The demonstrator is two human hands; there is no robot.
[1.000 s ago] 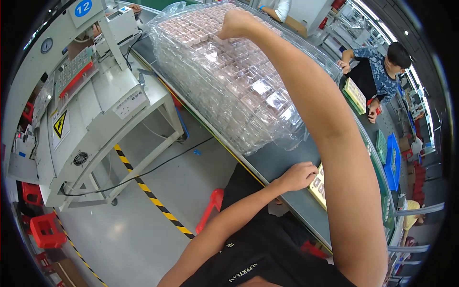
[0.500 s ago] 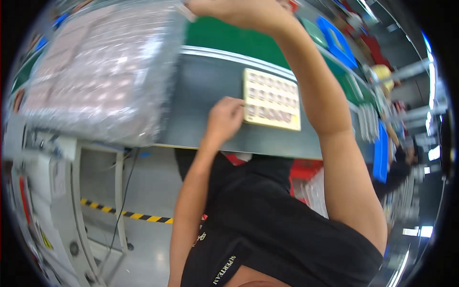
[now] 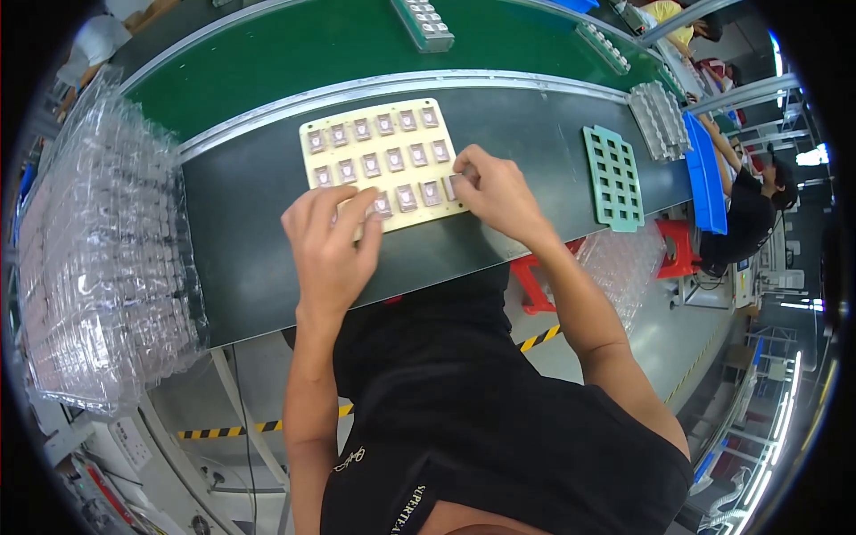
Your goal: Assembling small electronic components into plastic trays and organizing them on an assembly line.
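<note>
A cream tray [image 3: 361, 153] lies on the dark workbench in front of me, with rows of small clear, pinkish blocks [image 3: 395, 160] set in it. My left hand [image 3: 330, 241] reaches over the tray's near left corner, its fingers apart and bent down onto the nearest row. Those fingers cover part of that row. At the near right corner is my right hand [image 3: 495, 192], its thumb and forefinger drawn together against the last block of the row. Whether a block is pinched there is hidden.
A tall stack in clear plastic wrap [image 3: 107, 250] stands at the left. A mint-green tray with square holes [image 3: 615, 174] lies right, beside grey moulded trays [image 3: 658, 120] and a blue bin [image 3: 709, 178]. Beyond a metal rail runs a green belt [image 3: 294, 58] carrying a grey holder [image 3: 423, 25].
My right hand has come back from beside the wrapped stack to the tray's right corner. My left hand has moved from the tray's edge onto its near row. The view has shifted.
</note>
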